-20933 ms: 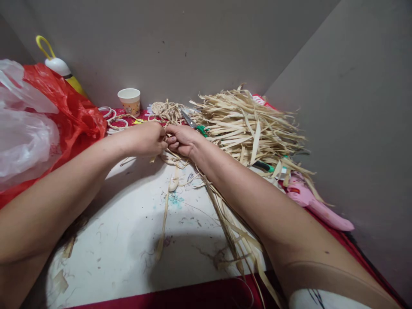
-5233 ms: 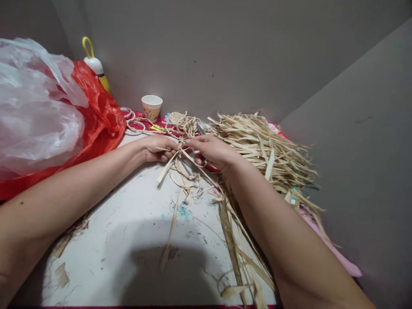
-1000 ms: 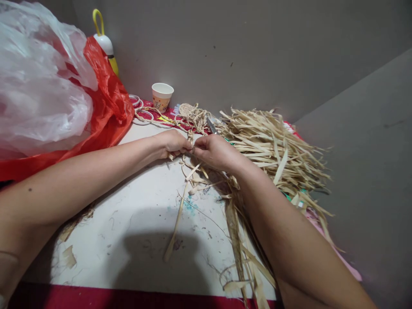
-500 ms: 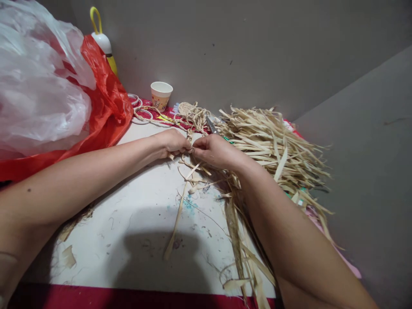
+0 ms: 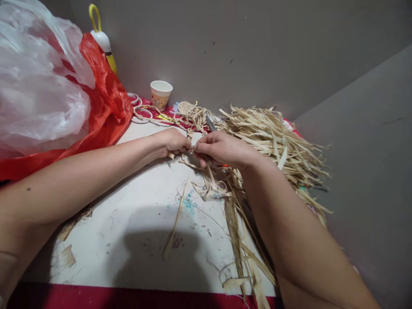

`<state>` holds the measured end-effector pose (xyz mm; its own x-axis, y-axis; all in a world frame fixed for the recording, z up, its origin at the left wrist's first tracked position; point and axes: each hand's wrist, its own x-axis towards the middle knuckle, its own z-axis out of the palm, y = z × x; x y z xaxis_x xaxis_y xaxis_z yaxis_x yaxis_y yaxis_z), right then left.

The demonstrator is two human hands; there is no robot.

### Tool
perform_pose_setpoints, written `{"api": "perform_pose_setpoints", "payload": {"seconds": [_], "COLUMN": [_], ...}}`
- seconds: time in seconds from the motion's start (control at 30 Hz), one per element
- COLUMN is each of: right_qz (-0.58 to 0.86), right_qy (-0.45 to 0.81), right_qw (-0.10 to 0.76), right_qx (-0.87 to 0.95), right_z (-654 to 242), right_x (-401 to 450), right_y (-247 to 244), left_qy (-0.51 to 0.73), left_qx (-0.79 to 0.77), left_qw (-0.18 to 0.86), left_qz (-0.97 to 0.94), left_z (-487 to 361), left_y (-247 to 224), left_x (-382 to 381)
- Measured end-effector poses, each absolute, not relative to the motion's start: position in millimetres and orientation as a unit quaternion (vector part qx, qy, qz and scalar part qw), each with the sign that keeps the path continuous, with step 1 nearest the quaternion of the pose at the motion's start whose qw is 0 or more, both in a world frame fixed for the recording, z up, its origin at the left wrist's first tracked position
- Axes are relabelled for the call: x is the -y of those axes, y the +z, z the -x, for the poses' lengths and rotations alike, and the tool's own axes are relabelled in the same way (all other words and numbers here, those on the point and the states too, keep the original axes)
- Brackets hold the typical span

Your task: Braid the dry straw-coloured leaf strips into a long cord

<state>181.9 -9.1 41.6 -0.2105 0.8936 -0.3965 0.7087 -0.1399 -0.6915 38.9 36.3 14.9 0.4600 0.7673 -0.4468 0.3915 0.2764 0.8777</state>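
Note:
My left hand (image 5: 175,141) is closed, pinching the end of a braided straw cord (image 5: 189,134) near the back of the white board. Right beside it, my right hand (image 5: 222,148) pinches the same straw at its fingertips, and loose strips (image 5: 210,180) hang below its fingers. The exact hold between the fingertips is partly hidden. Behind the hands lies a heap of finished braid (image 5: 196,113) with a coiled round piece. The blade of a pair of scissors (image 5: 211,123) shows past my right hand, which covers the rest.
A large bundle of dry straw strips (image 5: 267,133) lies at the right against the wall. White and red plastic bags (image 5: 106,94) fill the left. A paper cup (image 5: 161,95), white rings (image 5: 141,116) and a yellow-white bottle (image 5: 102,42) stand behind. One loose strip (image 5: 175,227) lies in front.
My right hand has shifted slightly right and turned, its fingers spreading below the pinch. Loose strips under it have been drawn to the right. My left hand stays nearly still.

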Motion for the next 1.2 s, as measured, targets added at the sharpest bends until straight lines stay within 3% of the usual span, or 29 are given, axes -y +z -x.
{"api": "perform_pose_setpoints", "payload": {"seconds": [0.5,0.7,0.77,0.93,1.2], "right_qz": [0.582,0.472,0.492,0.594,0.581], "right_qy": [0.281,0.440,0.469,0.411,0.414], "right_qw": [-0.009,-0.036,0.034,0.302,0.420], "right_qx": [0.764,0.763,0.733,0.622,0.562], "right_z": [-155,-163,-175,-206,-216], "right_x": [20,38,38,24,6], "right_y": [34,70,81,83,88], "left_qy": [0.150,0.119,0.105,0.099,0.111], "left_qx": [-0.452,-0.426,-0.418,-0.406,-0.407], "left_qw": [0.684,0.714,0.723,0.741,0.747], "left_qz": [-0.552,-0.543,-0.540,-0.525,-0.514], "left_z": [-34,-31,-30,-28,-27], "left_y": [14,16,16,17,20], "left_x": [-42,-46,-47,-50,-51]}}
